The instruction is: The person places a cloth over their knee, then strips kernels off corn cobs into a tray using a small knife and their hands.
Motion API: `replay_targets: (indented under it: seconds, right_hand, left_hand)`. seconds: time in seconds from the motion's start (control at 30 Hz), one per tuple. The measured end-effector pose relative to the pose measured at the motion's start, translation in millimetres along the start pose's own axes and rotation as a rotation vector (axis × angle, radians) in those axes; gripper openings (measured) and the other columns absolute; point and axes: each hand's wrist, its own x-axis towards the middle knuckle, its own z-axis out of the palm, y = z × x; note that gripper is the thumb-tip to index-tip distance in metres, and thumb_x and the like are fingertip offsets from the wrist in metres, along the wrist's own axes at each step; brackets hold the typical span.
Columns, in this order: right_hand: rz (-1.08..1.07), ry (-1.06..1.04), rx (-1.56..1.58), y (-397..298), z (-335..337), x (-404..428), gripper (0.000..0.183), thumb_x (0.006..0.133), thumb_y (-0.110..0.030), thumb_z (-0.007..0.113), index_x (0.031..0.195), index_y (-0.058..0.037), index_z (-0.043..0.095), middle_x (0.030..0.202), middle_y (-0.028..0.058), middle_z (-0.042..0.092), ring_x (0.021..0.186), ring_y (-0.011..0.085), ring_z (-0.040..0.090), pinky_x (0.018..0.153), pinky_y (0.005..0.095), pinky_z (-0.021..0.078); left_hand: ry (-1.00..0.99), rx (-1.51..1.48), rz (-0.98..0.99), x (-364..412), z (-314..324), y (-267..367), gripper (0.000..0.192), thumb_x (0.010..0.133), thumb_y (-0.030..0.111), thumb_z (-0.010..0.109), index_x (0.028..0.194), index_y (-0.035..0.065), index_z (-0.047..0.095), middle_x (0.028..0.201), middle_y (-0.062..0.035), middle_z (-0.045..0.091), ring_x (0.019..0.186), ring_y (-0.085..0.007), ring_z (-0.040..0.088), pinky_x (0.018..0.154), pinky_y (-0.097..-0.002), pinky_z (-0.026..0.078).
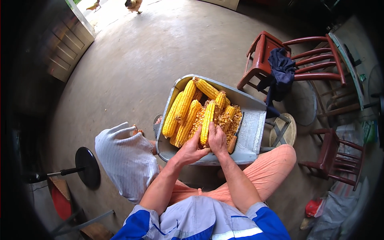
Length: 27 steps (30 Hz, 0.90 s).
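Note:
Both my hands grip one ear of yellow corn (207, 122) above a metal wheelbarrow tray (252, 132). My left hand (192, 150) holds its lower left side, and my right hand (217, 138) has its thumb along the right side. Several whole ears (186, 100) are piled in the tray's left and far part. Loose kernels (196, 121) lie among them and under my hands. A screwdriver-like tool with a wooden handle (232, 144) and a dark shaft rests just right of my right hand.
A red wooden chair (262, 54) with a dark cloth (280, 69) over it stands at far right. Beside the tray is a round stool (283, 130). A smaller chair (333, 159) and plastic bags (333, 216) lie rightward. A black round base (87, 168) is at left; a chicken (133, 4) stands by the doorway.

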Motion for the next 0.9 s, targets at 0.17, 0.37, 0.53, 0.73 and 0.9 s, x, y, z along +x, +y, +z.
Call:
replay_targets:
  seconds: [0.17, 0.37, 0.53, 0.73, 0.9]
  right_hand:
    - [-0.059, 0.080, 0.025, 4, -2, 1, 0.042, 0.101, -0.037, 0.046, 0.090, 0.0010, 0.058, 0.078, 0.0281, 0.064, 0.077, 0.0484, 0.063, 0.063, 0.0524, 0.0490]
    - [-0.183, 0.092, 0.039, -5, 14, -13, 0.033, 0.101, -0.030, 0.048, 0.096, 0.0000, 0.061, 0.079, 0.0238, 0.066, 0.077, 0.0432, 0.065, 0.066, 0.0479, 0.0503]
    - [0.004, -0.075, 0.308, -5, -6, 6, 0.055, 0.100, -0.050, 0.049, 0.095, 0.0032, 0.062, 0.083, 0.0196, 0.068, 0.079, 0.0319, 0.066, 0.074, 0.0389, 0.0504]
    - [-0.008, -0.004, 0.144, -14, -15, 4, 0.063, 0.095, -0.057, 0.053, 0.099, 0.0063, 0.059, 0.085, 0.0243, 0.067, 0.085, 0.0392, 0.066, 0.078, 0.0422, 0.0506]
    - [-0.127, -0.076, -0.077, -9, -11, -1, 0.060, 0.096, -0.054, 0.051, 0.093, 0.0061, 0.055, 0.081, 0.0322, 0.064, 0.080, 0.0496, 0.064, 0.069, 0.0517, 0.0510]
  left_hand:
    - [-0.148, -0.568, -0.374, 4, -8, 23, 0.085, 0.097, 0.027, 0.059, 0.155, 0.0048, 0.001, 0.112, -0.0105, 0.059, 0.093, -0.0167, 0.062, 0.083, -0.0239, 0.051]
    - [0.434, -0.460, -0.257, 12, 14, -21, 0.039, 0.103, 0.034, 0.048, 0.122, 0.0007, 0.057, 0.102, -0.0015, 0.061, 0.087, -0.0063, 0.055, 0.076, -0.0216, 0.047]
    - [0.354, -0.294, -0.179, 4, 22, -12, 0.047, 0.100, 0.025, 0.055, 0.138, -0.0016, 0.045, 0.109, -0.0069, 0.062, 0.093, -0.0106, 0.058, 0.081, -0.0267, 0.049]
    - [0.279, 0.022, 0.009, -3, 21, 5, 0.057, 0.096, 0.023, 0.061, 0.142, -0.0018, 0.039, 0.098, -0.0114, 0.064, 0.080, -0.0165, 0.063, 0.072, -0.0294, 0.052]
    - [0.085, -0.243, -0.247, 1, 8, 12, 0.064, 0.090, 0.020, 0.065, 0.143, 0.0037, 0.034, 0.085, -0.0035, 0.060, 0.062, -0.0091, 0.054, 0.052, -0.0229, 0.046]
